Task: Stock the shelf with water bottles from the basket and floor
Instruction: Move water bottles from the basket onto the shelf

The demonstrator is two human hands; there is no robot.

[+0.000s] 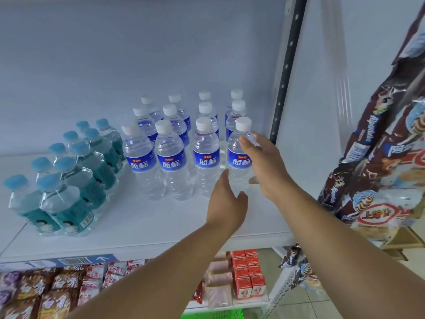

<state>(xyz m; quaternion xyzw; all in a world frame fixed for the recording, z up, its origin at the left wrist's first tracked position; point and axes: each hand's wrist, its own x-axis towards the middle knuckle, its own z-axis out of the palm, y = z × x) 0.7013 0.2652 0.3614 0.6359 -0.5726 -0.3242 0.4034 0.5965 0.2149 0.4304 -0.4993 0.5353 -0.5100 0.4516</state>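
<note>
Our right hand (269,166) curls thumb and fingers round a clear plastic water bottle with white cap and blue label (239,162), upright on the white metal shelf (138,226). Our left hand (226,203) reaches loose, nearly straight fingers toward its base. Left of our fingers eleven matching bottles (171,157) stand stocked. Bare shelf nearer than our fingertips suggests more could follow; we cannot see what the green plastic basket (211,315) holds.

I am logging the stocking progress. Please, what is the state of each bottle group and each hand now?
front right bottle: upright on shelf, capped
right hand: grips the front right bottle
left hand: open, beside that bottle's base
blue-label bottles: upright, capped, in rows
teal-label bottles: upright, capped, two rows
</note>
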